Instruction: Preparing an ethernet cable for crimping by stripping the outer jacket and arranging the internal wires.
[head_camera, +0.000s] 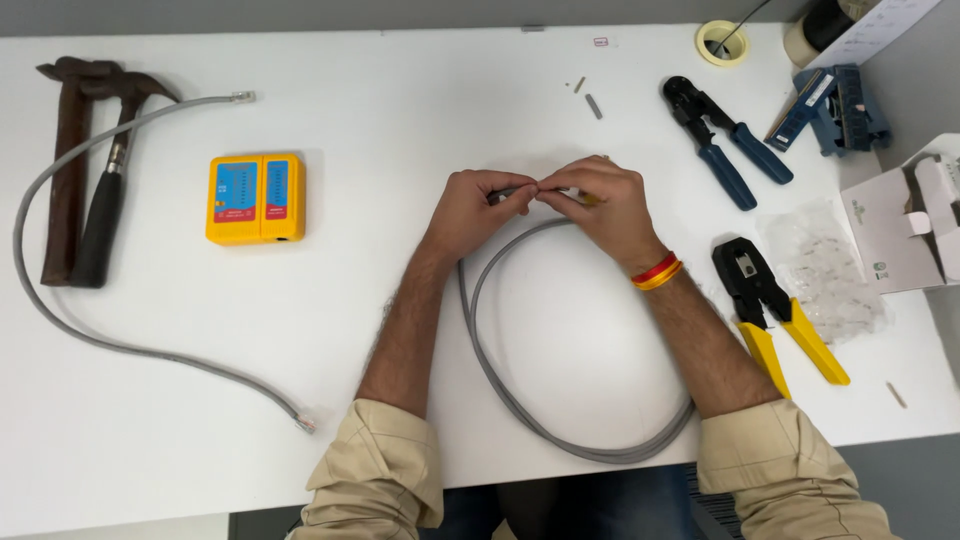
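My left hand (472, 205) and my right hand (603, 203) meet at the middle of the white table (400, 330), fingertips pinched together on the end of a grey network cable (520, 400). The cable loops down from my hands towards the table's near edge and back up under my right wrist. My right hand also seems to hold a small yellow-handled tool, mostly hidden by the fingers. A red and yellow band circles my right wrist.
A yellow cable tester (256, 198) lies left of my hands. A second grey cable (60, 320) curves past two hammers (95, 170) at far left. Blue crimping pliers (722, 140), yellow-handled crimpers (770, 310), a bag of clear connectors (825, 265), tape roll (722, 42) and boxes (900, 225) lie right.
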